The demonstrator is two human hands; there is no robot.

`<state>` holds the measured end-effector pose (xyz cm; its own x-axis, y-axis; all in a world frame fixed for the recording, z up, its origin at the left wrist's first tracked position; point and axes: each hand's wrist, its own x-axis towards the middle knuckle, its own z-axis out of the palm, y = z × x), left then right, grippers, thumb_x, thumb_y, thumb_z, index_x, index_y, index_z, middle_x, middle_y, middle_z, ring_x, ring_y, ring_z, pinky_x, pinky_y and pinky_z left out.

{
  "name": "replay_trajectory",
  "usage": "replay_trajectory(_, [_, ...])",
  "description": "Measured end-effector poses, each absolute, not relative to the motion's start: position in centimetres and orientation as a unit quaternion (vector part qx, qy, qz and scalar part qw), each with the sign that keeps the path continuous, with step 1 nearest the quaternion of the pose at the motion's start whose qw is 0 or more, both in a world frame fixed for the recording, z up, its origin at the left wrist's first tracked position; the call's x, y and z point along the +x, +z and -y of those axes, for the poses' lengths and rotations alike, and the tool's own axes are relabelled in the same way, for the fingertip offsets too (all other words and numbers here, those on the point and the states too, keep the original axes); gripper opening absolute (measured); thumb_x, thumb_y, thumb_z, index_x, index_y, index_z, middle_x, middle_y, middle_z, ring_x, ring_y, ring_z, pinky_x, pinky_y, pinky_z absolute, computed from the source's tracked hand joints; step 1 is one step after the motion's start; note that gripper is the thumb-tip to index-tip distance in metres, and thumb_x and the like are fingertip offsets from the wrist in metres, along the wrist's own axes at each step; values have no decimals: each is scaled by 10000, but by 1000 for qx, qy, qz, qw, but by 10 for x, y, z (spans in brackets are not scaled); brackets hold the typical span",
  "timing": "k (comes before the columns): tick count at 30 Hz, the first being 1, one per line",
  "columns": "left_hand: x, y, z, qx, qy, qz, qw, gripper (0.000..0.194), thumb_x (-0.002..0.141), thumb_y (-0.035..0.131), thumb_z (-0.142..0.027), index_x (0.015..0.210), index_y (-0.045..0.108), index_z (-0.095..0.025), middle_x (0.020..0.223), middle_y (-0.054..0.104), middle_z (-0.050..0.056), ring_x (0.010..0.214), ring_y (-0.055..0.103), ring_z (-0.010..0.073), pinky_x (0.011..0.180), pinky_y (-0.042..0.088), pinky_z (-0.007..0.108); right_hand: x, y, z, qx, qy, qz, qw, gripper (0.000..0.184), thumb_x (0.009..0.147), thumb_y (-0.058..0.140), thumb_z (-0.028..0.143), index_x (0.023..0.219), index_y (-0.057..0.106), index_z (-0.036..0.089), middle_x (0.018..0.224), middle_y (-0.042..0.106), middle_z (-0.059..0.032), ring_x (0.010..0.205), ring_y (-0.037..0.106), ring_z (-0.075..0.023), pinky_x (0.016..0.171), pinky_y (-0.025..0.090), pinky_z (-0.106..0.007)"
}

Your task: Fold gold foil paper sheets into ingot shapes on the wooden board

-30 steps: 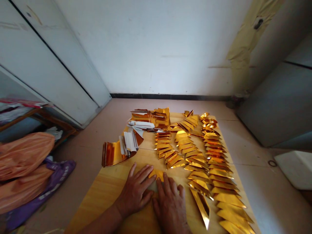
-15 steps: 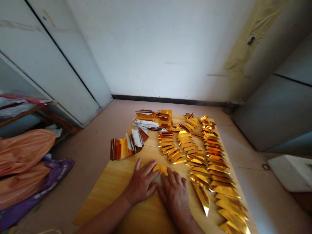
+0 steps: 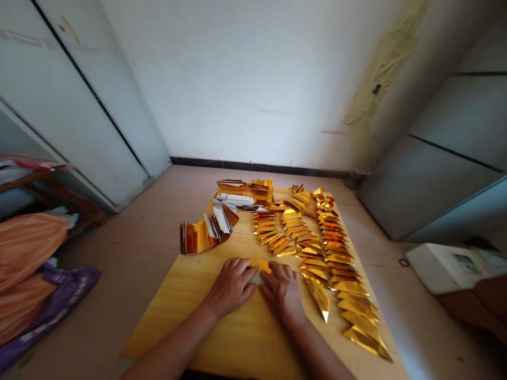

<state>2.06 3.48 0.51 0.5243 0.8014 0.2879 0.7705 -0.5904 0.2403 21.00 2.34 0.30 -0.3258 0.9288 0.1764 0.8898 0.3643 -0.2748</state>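
Note:
A small sheet of gold foil paper (image 3: 260, 263) lies on the wooden board between my hands, its grey-white underside partly showing nearest me. My left hand (image 3: 231, 285) grips its left edge with curled fingers, thumb pointing to the right. At the opposite edge, my right hand (image 3: 284, 291) is closed on the paper, its fingertips bent over it. My fingers cover both ends of the sheet. To the right, folded gold foil pieces (image 3: 315, 246) overlap in curving rows. A single pointed folded piece (image 3: 319, 300) lies closest to my right hand.
Stacks of unfolded gold foil sheets (image 3: 198, 237) with white backs stand curled at the board's far left. The wooden board (image 3: 174, 295) has edges on both sides. Orange and purple bags (image 3: 35, 285) lie at left, a white box (image 3: 439, 269) at right.
My left fingers, stretched out before, are now curled in over the paper. My right fingers have bent more too. The camera view has shifted, showing more of the right side.

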Motion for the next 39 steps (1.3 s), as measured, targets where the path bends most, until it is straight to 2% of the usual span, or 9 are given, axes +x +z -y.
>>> replay_trajectory(8, [24, 11, -32, 863, 192, -465, 37, 331, 798, 598, -346, 1112, 577, -241, 1041, 597, 55, 971, 501, 228, 872, 347, 428, 209, 4, -28, -566, 72, 801, 181, 210, 873, 568, 388, 1059, 664, 374, 1169, 590, -5, 990, 492, -199, 808, 346, -323])
replay_trajectory(12, [31, 12, -28, 845, 207, -493, 23, 168, 808, 568, -229, 975, 592, -229, 998, 612, 41, 954, 519, 218, 942, 312, 461, 206, 10, -30, -576, 77, 793, 186, 154, 876, 571, 370, 961, 699, 360, 1103, 613, 4, 957, 500, -188, 790, 340, -309])
replay_trajectory(15, [37, 8, -24, 826, 216, -520, -4, 147, 825, 506, -134, 905, 590, -225, 944, 625, 31, 914, 546, 203, 977, 291, 483, 204, 13, -30, -579, 73, 793, 177, 158, 887, 555, 359, 917, 710, 354, 1065, 620, 6, 934, 504, -180, 778, 340, -303])
replay_trajectory(18, [42, 3, -22, 814, 227, -534, -25, 123, 838, 502, -132, 846, 589, -217, 924, 632, 29, 912, 567, 199, 1000, 276, 506, 208, 12, -27, -558, 75, 807, 179, 163, 887, 552, 375, 953, 699, 351, 1089, 611, 5, 951, 503, -181, 796, 344, -308])
replay_trajectory(21, [43, -1, -19, 809, 237, -537, -42, 104, 841, 518, -142, 839, 593, -214, 978, 639, 37, 961, 577, 201, 1023, 262, 513, 218, 10, -26, -508, 102, 832, 197, 244, 835, 615, 386, 1067, 660, 320, 1146, 597, -18, 986, 500, -203, 824, 352, -328])
replay_trajectory(24, [42, -4, -18, 810, 247, -529, -57, 99, 848, 519, -153, 824, 595, -211, 1033, 643, 48, 1013, 578, 202, 1041, 257, 508, 227, 6, -28, -469, 131, 847, 213, 297, 824, 612, 281, 1120, 633, 275, 1163, 600, -45, 996, 500, -212, 827, 367, -332])
replay_trajectory(27, [41, -7, -16, 809, 252, -528, -59, 100, 855, 514, -164, 806, 590, -208, 1056, 645, 49, 1046, 577, 202, 1051, 256, 509, 230, 2, -32, -461, 130, 848, 226, 235, 842, 568, 203, 1049, 662, 264, 1108, 620, -51, 964, 510, -200, 810, 369, -323])
replay_trajectory(32, [40, -9, -14, 813, 245, -526, -51, 87, 855, 512, -182, 829, 591, -208, 1091, 641, 63, 1082, 568, 214, 1065, 240, 527, 226, -1, -36, -470, 110, 844, 235, 109, 855, 598, 255, 892, 699, 273, 1027, 628, -34, 919, 517, -185, 774, 332, -312])
replay_trajectory(39, [41, -7, -13, 808, 241, -537, -37, 96, 857, 507, -175, 837, 595, -207, 1093, 645, 66, 1094, 565, 225, 1048, 261, 532, 221, 5, -42, -490, 124, 836, 212, 130, 873, 581, 271, 815, 695, 247, 921, 633, -19, 865, 518, -158, 736, 301, -283])
